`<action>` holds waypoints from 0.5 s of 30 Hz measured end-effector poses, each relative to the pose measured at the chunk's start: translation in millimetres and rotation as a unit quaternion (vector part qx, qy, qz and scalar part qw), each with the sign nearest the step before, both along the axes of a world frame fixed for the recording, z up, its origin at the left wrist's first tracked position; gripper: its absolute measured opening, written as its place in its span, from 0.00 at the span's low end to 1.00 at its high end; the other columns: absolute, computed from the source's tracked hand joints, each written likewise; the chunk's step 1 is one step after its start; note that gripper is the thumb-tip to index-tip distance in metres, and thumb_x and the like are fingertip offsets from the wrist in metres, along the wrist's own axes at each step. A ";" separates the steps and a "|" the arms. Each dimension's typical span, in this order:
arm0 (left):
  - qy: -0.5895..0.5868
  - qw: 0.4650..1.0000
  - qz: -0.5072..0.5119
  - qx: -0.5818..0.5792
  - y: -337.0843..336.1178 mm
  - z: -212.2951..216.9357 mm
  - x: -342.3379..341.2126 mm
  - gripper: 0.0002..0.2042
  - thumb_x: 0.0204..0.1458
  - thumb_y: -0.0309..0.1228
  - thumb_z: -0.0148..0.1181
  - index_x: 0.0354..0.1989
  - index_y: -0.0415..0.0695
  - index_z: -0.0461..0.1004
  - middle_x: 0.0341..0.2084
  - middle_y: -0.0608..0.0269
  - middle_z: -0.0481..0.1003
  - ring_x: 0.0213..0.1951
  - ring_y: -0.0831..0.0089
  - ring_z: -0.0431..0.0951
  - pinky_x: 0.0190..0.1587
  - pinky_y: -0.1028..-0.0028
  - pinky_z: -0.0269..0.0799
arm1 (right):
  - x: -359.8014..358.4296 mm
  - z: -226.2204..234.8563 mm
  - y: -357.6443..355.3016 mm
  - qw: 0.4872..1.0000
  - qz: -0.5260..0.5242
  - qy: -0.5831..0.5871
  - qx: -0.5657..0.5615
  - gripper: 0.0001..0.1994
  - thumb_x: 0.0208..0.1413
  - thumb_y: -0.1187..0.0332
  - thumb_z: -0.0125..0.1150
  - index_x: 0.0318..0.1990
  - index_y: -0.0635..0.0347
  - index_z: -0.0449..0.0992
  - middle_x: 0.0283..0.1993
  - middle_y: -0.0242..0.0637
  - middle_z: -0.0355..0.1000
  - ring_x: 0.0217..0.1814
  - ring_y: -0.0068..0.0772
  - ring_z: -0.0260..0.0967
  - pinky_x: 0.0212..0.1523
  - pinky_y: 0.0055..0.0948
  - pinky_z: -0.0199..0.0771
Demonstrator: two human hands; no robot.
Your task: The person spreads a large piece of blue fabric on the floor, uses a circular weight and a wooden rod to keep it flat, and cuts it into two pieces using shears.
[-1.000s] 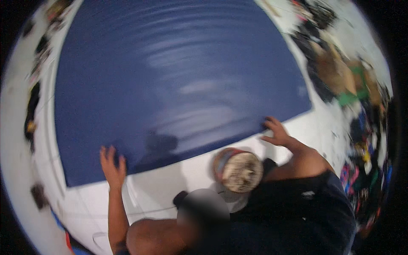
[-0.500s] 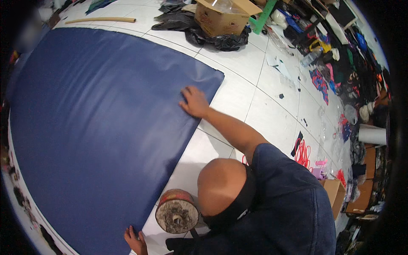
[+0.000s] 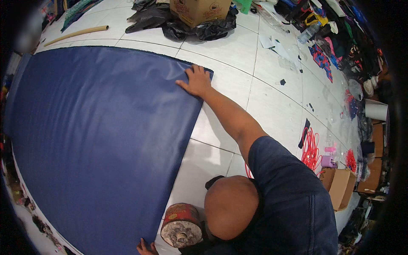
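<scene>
A large navy-blue sheet [image 3: 102,140], smooth and slightly shiny, is spread over the white floor tiles. Its far right corner is under my right hand [image 3: 198,81], which lies flat with the fingers spread. Only part of my left hand [image 3: 146,247] shows at the lower picture edge. Its fingers look apart and touch the sheet's near right edge. Beside that edge stands a red can [image 3: 182,224] with a crusted, whitish top and a stub in its middle. My bare knee [image 3: 231,208] is just right of the can.
Beyond the sheet are a cardboard box [image 3: 199,12] on black plastic bags [image 3: 148,22] and a long tan tube [image 3: 76,35]. To the right are tangled red cord [image 3: 311,148], an open carton [image 3: 340,189], fabric scraps [image 3: 321,61] and a clear bottle [image 3: 309,32].
My right hand has slid along the sheet's edge to the far corner and its fingers have spread. The view has shifted, and my left hand stays at the near edge.
</scene>
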State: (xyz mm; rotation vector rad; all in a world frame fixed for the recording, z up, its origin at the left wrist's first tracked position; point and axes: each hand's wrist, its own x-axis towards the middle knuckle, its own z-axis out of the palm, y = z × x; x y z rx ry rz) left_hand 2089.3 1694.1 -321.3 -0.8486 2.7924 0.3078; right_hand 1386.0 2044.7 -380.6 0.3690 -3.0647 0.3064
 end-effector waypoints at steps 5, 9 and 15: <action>0.057 0.998 0.024 0.017 6.3 -2.4 -3.4 0.27 0.53 0.46 0.65 0.60 0.49 0.73 0.49 0.28 0.67 0.52 0.32 0.67 0.56 0.48 0.63 | -9.4 -20.0 6.2 0.996 -0.013 0.086 0.013 0.34 0.61 0.38 0.46 0.66 0.51 0.63 0.69 0.42 0.58 0.71 0.47 0.53 0.65 0.57 0.52; 0.055 0.997 0.050 0.035 1.6 -12.0 7.1 0.27 0.52 0.44 0.67 0.59 0.49 0.74 0.49 0.30 0.67 0.51 0.35 0.68 0.55 0.50 0.65 | -28.8 -17.2 18.4 0.999 -0.039 -0.030 -0.023 0.31 0.65 0.42 0.42 0.70 0.44 0.57 0.69 0.42 0.59 0.71 0.47 0.55 0.66 0.58 0.52; 0.054 0.996 0.054 0.036 3.3 -11.9 6.7 0.26 0.51 0.42 0.69 0.59 0.50 0.74 0.48 0.33 0.69 0.49 0.37 0.69 0.54 0.51 0.65 | -33.6 -12.3 22.6 0.998 -0.021 -0.052 0.006 0.28 0.67 0.44 0.38 0.72 0.38 0.54 0.66 0.48 0.61 0.67 0.51 0.59 0.63 0.55 0.58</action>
